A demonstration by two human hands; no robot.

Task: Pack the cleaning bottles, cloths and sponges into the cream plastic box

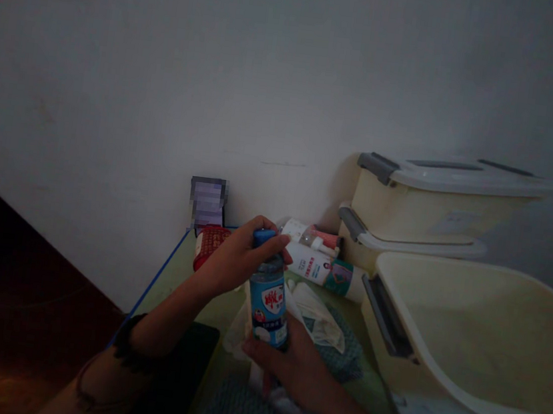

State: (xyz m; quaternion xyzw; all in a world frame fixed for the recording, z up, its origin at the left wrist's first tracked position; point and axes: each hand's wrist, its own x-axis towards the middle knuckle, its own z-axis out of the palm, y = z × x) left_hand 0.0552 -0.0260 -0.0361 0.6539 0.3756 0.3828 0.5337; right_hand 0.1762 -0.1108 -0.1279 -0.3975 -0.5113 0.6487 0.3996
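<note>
A small bottle with a blue label and a blue cap is held nearly upright above the table, leaning slightly. Around its lower part my right hand is closed, thumb across the front. My left hand grips the cap at the top, its thumb and fingers on either side. Behind the bottle lie pale gloves or thin plastic, partly hidden by my right hand. Under and in front of the hands is a grey-blue woven cloth.
At right stands an open cream bin, with lidded cream boxes stacked behind it. A white printed roll-shaped pack lies near the wall. A red container and a propped phone are at the table's back left corner. A dark board lies front left.
</note>
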